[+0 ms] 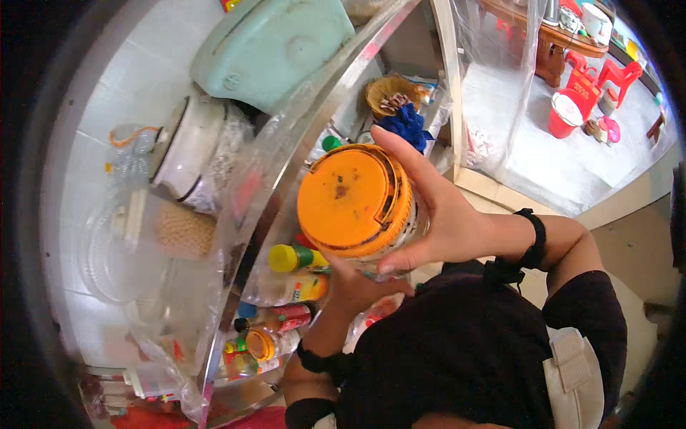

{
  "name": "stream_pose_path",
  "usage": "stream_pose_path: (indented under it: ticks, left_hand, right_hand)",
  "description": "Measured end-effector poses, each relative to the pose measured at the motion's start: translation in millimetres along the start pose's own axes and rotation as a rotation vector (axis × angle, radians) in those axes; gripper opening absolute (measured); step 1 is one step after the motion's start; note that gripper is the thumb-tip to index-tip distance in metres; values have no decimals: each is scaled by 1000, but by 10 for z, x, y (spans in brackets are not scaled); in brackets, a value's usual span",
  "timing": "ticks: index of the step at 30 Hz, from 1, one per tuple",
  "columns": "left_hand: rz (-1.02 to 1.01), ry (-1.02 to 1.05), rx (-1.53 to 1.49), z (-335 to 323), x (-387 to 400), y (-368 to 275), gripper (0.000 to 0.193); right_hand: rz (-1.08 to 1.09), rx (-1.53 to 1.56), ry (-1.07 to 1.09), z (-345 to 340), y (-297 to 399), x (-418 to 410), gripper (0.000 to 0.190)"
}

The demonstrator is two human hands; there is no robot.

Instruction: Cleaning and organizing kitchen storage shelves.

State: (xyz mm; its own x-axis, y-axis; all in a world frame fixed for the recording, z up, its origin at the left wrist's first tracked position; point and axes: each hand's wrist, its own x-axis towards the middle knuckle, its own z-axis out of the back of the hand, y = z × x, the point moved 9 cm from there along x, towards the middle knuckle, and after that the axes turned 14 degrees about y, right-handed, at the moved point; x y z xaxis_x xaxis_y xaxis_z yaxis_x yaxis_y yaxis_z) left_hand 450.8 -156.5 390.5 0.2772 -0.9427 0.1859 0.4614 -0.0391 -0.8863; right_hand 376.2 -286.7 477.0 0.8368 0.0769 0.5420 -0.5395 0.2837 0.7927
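A clear jar with a wide orange screw lid (343,201) is held up in front of me, its lid turned towards the camera. Dark stains mark the lid's top and rim. My right hand (434,214) wraps around the jar's side, thumb and fingers spread over it. Below the jar, my left hand (356,287) cups its lower part; the jar hides some of those fingers. Close by the left hand stand a bottle with a yellow cap (283,259) and a bottle with a yellow-orange label (308,288).
On the shelf are a smaller orange-lidded jar (261,344), a woven basket (394,92) and a blue cloth (405,127). Plastic film hangs along the shelf edge (278,185). Beyond are a white enamel pot (187,153), a pale green lid-like panel (273,51) and a red bucket (564,115).
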Motion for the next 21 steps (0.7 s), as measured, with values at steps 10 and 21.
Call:
stream_pose_path:
  ticks: [10, 21]
  left_hand:
    - [30, -113, -406, -372, 540, 622, 109]
    - [166, -386, -311, -796, 537, 757, 132]
  right_hand:
    - [-247, 545, 368, 436, -1122, -432, 117]
    - [-198, -1025, 464, 1374, -2886, -74, 38]
